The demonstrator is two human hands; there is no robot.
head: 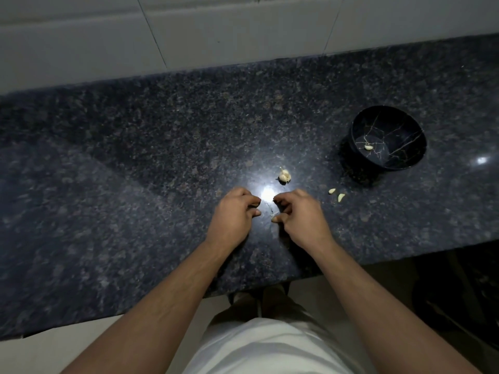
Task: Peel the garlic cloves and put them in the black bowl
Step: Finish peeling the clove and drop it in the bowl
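Black bowl (359, 125): 1 clove (368, 147) | counter: 2 cloves (341, 197) | left hand (234, 214), right hand (299, 213): curled, contents unclear

Both bare forearms reached forward from the bottom of the view and angled inward, bringing the two hands close together but apart. The left hand (234, 215) lay knuckles up with its fingers curled toward the right. The right hand (299, 214) mirrored it, fingers bent and spread, fingertips pointing left; whether either pinched anything could not be told.
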